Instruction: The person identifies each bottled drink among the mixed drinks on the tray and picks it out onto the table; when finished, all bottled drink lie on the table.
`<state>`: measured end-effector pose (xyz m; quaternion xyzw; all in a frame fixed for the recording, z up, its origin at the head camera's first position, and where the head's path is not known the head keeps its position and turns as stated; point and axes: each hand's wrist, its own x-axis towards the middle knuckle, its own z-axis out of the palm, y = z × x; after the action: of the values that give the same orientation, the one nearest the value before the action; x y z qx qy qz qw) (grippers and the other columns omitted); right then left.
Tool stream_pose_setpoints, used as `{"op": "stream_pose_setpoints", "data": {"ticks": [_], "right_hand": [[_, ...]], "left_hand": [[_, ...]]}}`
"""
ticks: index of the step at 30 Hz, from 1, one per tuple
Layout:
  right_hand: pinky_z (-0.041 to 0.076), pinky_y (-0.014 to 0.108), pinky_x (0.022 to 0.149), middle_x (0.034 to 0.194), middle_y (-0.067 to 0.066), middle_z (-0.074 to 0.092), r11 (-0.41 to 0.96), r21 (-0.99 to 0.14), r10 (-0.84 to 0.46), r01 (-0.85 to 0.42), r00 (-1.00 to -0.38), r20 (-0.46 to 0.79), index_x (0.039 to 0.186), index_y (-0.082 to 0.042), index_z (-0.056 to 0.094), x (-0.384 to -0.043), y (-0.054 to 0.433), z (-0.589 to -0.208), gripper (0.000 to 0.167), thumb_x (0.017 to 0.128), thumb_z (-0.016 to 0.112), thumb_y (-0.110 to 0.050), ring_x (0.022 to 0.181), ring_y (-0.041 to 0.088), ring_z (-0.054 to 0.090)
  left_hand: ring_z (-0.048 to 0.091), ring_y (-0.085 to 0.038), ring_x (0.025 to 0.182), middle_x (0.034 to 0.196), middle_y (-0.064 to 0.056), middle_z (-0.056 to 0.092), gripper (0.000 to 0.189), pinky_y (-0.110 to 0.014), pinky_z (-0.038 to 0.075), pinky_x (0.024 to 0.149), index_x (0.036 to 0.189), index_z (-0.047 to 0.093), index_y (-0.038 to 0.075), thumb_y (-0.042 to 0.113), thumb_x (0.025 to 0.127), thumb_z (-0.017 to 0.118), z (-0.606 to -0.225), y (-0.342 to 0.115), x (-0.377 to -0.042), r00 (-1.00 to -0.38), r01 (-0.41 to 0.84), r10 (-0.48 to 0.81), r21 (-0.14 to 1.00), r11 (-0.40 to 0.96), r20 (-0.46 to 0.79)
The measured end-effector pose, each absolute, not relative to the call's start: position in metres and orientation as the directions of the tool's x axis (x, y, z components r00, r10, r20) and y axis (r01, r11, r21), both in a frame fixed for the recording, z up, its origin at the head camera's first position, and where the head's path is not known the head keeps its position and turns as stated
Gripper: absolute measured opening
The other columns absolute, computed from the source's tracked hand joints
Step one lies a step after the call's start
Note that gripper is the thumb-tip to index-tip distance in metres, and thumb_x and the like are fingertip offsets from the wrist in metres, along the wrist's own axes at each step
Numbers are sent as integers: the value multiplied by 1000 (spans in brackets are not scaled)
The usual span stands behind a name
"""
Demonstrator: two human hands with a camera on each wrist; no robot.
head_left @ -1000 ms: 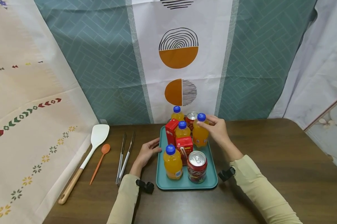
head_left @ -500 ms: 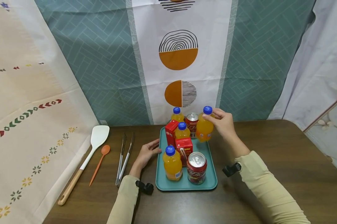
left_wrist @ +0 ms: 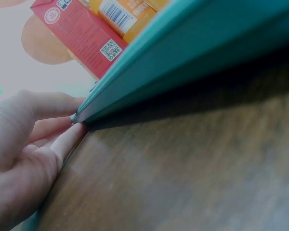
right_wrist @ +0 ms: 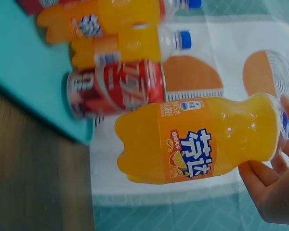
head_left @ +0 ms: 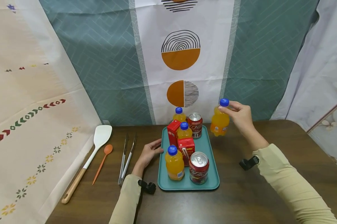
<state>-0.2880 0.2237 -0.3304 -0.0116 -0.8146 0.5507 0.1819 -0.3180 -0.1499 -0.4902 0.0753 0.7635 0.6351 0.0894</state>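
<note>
My right hand grips the neck of an orange soda bottle with a blue cap, up in the air beyond the tray's right side. Its label faces the right wrist camera. At the left rim of the teal tray, my left hand pinches the edge between thumb and fingers, as the left wrist view shows. On the tray stand a front orange soda bottle, two more behind it, two red drink cartons, the nearer carton with a straw, a front red soda can and a rear can.
Left of the tray lie metal tongs, an orange spoon and a white spatula with a wooden handle. A patterned cloth hangs behind the brown table, with more cloth at both sides.
My right hand has lifted the orange soda bottle off the tray's back right part and carried it right, past the rim. My left hand stays at the tray's left edge.
</note>
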Motion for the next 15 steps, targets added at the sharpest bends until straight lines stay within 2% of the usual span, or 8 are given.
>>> {"op": "stream_pose_setpoints", "data": {"ticks": [2, 3, 6, 9, 11, 13, 15], "right_hand": [[49, 44, 106, 141, 13, 57, 402, -903, 236, -151, -936, 262, 129, -3, 63, -289, 234, -331, 59, 88, 70, -44, 96, -5, 55], [49, 43, 105, 141, 11, 57, 404, -904, 249, -139, -935, 254, 129, -3, 62, -289, 239, -332, 59, 87, 70, -44, 96, -5, 55], [52, 28, 95, 135, 0, 63, 416, -902, 284, -113, -926, 247, 129, -2, 63, -290, 255, -335, 59, 87, 70, -44, 91, -8, 54], [47, 10, 80, 122, -15, 67, 454, -883, 318, -119, -904, 286, 126, -2, 65, -291, 272, -341, 59, 85, 72, -43, 86, -12, 53], [44, 4, 74, 116, -21, 66, 492, -862, 339, -119, -886, 316, 125, -1, 65, -290, 285, -345, 59, 84, 73, -43, 85, -15, 51], [43, 1, 73, 119, -18, 67, 523, -846, 362, -97, -874, 324, 125, -1, 65, -288, 298, -350, 59, 84, 73, -44, 85, -15, 50], [44, 4, 77, 129, -8, 65, 535, -844, 398, -42, -869, 295, 127, -2, 64, -286, 311, -356, 62, 84, 72, -46, 92, -9, 54]], "left_hand": [[48, -34, 136, 145, -20, 51, 52, -44, 42, 110, 141, 50, 2, 6, 92, 65, -491, -149, -318, -972, 3, 233, 983, 182, -40], [48, -35, 136, 146, -20, 50, 52, -44, 42, 110, 141, 50, 2, 6, 92, 65, -491, -148, -317, -972, 1, 233, 983, 182, -42], [47, -35, 137, 146, -20, 50, 52, -44, 42, 109, 141, 50, 2, 5, 91, 65, -491, -149, -317, -973, -5, 224, 981, 191, -48], [48, -35, 136, 145, -20, 50, 51, -43, 43, 109, 141, 50, 2, 4, 91, 64, -491, -149, -317, -974, 6, 224, 982, 190, -38], [49, -34, 136, 145, -20, 52, 51, -43, 43, 109, 140, 51, 2, 4, 91, 65, -491, -149, -317, -974, 12, 225, 983, 183, -30], [49, -34, 135, 144, -19, 52, 51, -42, 44, 109, 140, 52, 2, 4, 91, 65, -490, -149, -317, -974, 17, 227, 984, 175, -24], [49, -33, 135, 144, -18, 53, 51, -42, 44, 109, 140, 52, 3, 5, 90, 66, -490, -149, -318, -973, 18, 228, 985, 172, -21]]}}
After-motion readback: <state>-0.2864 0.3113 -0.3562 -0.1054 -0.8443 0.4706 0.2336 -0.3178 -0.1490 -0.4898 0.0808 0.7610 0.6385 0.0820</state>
